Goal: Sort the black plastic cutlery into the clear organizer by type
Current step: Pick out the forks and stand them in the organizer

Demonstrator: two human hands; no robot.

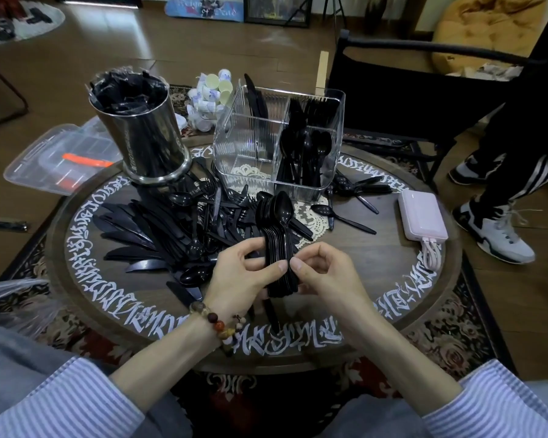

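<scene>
Item: stack of nested black plastic spoons (280, 245), held upright above the near centre of the round dark wooden worktop with white script around its rim (389, 279). Bowls at top, handles down between the two hands.

Left hand (244, 273): fingers (253, 246) curled round the stack's handles from the left, thumb laid across the front. A bracelet of mixed brown and red beads (217, 324) sits on that wrist.

Right hand (325, 273): fingers (301, 265) curled, thumb and forefinger pinching the right edge of the same handles, just beside the left thumb tip.

Clear ribbed plastic organizer with dividers (250, 143): stands at the far centre of the worktop, well apart from the hands. Right front compartment holds spoons upright; right rear holds forks; left rear holds a few knives; left front compartment shows only its bottom.

Loose heap of black plastic knives, forks and spoons (171, 226): spread over the left and centre of the worktop, between the hands and the organizer. A few loose spoons (342, 216) lie right of the organizer.

Also present: shiny steel cylindrical canister lined with black plastic (146, 134), far left; pale pink rectangular power bank with cable (423, 216), right edge.
</scene>
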